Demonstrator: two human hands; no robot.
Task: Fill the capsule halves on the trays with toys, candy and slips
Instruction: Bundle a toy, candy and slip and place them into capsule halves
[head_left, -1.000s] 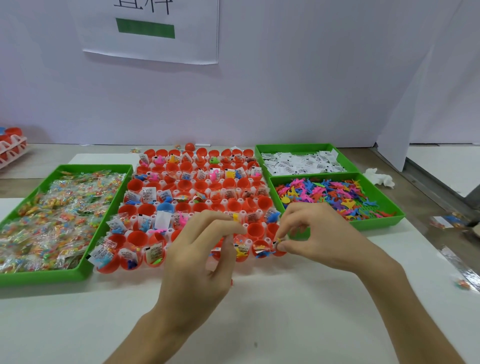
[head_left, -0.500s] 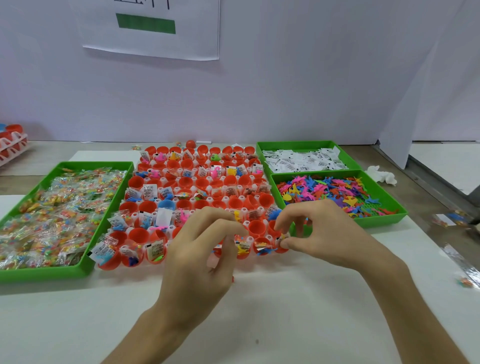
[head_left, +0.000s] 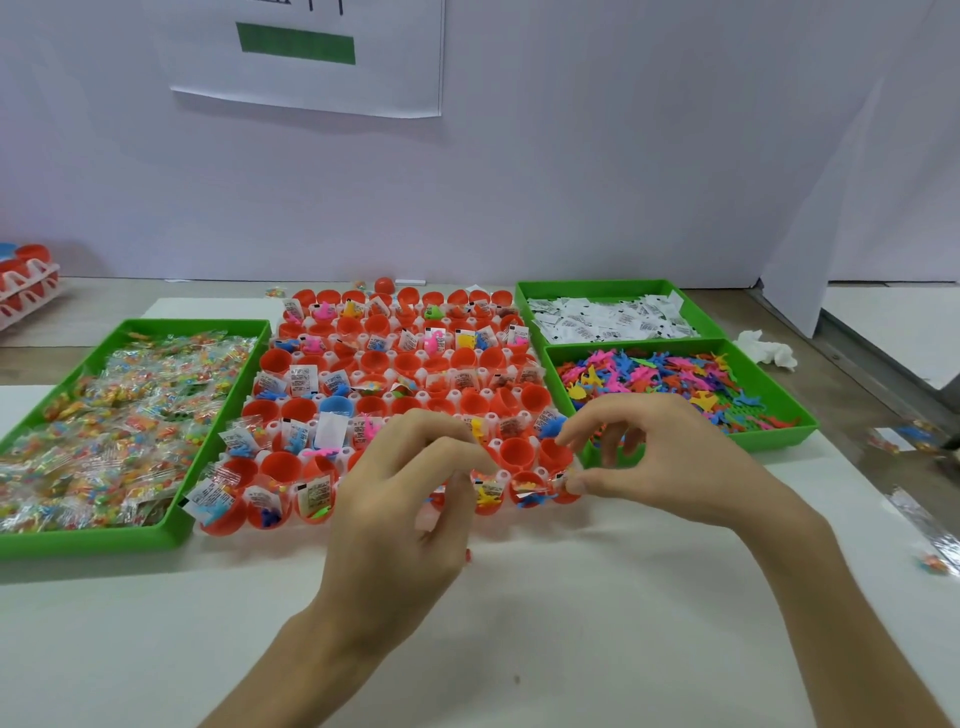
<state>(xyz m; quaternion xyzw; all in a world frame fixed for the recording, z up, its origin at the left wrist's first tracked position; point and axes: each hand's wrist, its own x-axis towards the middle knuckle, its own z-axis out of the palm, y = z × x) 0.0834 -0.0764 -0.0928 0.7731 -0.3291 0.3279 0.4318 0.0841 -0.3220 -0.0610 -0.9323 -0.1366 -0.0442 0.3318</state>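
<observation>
While the right hand (head_left: 654, 462) works at the near-right corner: thumb and forefinger pinch a small crinkled piece (head_left: 563, 482) at the rim of the corner capsule half (head_left: 567, 498); I cannot tell whether it is candy or a slip.
Left hand (head_left: 410, 499): fingers curled, tips bunched above the near row; it cannot be told whether they hold anything.
Doing it well: probably push the piece straight down below the rim with a light touch, so the slips standing in neighbouring halves are not knocked out.
Capsule rack (head_left: 496, 444): one white rack at the table's centre, between the green trays; the red halves are too many to count surely, and several in the middle rows look bare.
Blue half (head_left: 336, 405): one.
Near row: six halves visible, with others hidden behind the left hand.
Green trays: three, namely the candy tray (head_left: 93, 543) on the left, the slip tray (head_left: 608, 287) far right, and the toy tray (head_left: 769, 439) in front of the slip tray.
Second rack (head_left: 26, 283): one, at the far left edge, partly out of view.
Tissue (head_left: 769, 349): one, crumpled, just beside the toy tray.
</observation>
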